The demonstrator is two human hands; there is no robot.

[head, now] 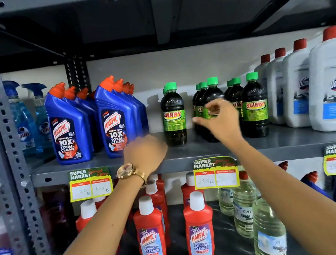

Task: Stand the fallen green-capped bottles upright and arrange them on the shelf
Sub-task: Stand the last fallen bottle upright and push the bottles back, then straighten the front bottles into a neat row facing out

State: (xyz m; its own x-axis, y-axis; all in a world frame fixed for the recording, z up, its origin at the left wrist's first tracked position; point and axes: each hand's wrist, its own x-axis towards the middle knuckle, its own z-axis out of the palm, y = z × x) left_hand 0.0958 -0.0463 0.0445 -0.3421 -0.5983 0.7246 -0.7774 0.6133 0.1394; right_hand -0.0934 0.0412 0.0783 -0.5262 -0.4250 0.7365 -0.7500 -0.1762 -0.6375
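While right hand (218, 119) hovers half-open, fingers curled, gripping nothing, before middle row of green-capped bottles (213, 109), all visible bottles stand upright on shelf (208, 150). Left hand (144, 149) rests loosely closed, empty, beside leftmost row. Only spacing apparently left.

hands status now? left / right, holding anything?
Left hand: curled at the shelf edge, holding nothing visible.
Right hand: open, fingers loose in front of a green-capped bottle; grip cannot be told.
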